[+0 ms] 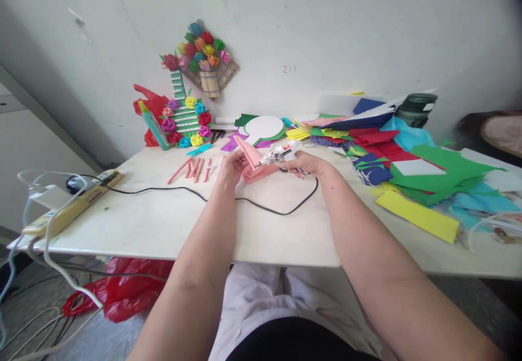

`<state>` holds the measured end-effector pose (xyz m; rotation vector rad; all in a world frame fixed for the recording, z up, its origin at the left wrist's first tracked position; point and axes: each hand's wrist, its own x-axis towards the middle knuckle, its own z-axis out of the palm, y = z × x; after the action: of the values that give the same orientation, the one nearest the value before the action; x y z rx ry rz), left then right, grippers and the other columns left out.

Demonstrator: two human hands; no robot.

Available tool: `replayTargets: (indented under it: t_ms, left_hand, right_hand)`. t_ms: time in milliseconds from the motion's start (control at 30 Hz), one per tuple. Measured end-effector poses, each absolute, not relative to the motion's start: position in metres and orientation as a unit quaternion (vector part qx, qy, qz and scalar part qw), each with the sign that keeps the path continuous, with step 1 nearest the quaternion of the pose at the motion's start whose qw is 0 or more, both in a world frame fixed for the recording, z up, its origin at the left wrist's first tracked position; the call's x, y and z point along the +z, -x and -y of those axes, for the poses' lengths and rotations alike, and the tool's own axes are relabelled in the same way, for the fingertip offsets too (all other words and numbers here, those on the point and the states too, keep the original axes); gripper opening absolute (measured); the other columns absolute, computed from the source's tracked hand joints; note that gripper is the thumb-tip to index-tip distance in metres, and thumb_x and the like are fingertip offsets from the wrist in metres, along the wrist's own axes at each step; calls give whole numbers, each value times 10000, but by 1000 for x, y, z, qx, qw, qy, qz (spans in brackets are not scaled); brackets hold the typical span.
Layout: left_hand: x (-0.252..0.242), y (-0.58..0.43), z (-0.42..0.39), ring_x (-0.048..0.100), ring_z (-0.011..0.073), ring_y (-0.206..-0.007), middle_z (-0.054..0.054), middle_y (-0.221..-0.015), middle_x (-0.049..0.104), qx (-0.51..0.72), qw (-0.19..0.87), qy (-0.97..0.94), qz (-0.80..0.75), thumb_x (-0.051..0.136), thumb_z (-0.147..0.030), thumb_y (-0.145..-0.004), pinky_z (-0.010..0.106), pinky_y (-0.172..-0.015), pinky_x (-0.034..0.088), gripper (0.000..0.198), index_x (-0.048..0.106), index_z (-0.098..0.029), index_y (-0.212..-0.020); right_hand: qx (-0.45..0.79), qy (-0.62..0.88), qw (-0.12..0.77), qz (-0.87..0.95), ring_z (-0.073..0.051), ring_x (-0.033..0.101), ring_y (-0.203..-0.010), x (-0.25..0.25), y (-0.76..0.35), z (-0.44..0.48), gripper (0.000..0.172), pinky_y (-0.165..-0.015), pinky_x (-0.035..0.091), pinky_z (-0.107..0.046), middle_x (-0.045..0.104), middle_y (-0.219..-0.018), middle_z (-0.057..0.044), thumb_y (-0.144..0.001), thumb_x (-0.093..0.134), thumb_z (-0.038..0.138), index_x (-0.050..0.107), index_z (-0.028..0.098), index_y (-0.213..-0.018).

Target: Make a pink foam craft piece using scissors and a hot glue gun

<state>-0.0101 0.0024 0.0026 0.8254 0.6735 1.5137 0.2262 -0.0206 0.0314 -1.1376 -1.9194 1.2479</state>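
Observation:
My left hand [231, 166] is closed on a folded pink foam sheet [253, 164], holding it up above the white table [163, 219]. A white glue gun [280, 153] is gripped in my right hand [306, 163], with its nozzle touching the pink sheet. The gun's black cord [261, 204] loops across the table towards a power strip [71, 204] at the left edge. Several rolled pink foam sticks [194, 169] lie just left of my left hand.
A heap of coloured foam sheets [411, 165] covers the right of the table, a yellow strip [416, 214] nearest me. Foam-flower crafts [185, 119] stand against the wall, another [206, 56] hangs above. A white disc [263, 127] lies behind my hands. A red plastic bag [118, 290] and cables lie on the floor.

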Motion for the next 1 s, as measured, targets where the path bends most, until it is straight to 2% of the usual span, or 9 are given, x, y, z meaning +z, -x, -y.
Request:
replayTargets:
  t_ms: [400,733,1000]
  left_hand:
    - [2,12,-4,575,91,-552,17,-625,624,662,603,-340,-287,587,-150,-594,206,-591,481,115,610,-123,-703]
    - [4,9,-1,573,95,-548,18,-603,614,649,609,-353,-288,588,-143,-592,209,-584,474,82,607,-121,-669]
    - [3,6,2,593,106,-569,15,-630,631,621,624,-382,-281,625,-139,-584,233,-615,498,128,612,-118,-710]
  right_hand:
    - [481,408,275,726,-41,341,-304,33,-227,22,363,-298,238,-194,466,-460,47,-644,713,458,554,141,-720]
    - [537,393,335,667,-37,335,-286,35,-228,25,345,-309,323,-193,463,-436,60,-641,725,424,512,154,-670]
    - [504,391,354,684,-36,357,-286,36,-223,25,359,-304,309,-185,525,-455,27,-674,684,446,512,141,-594]
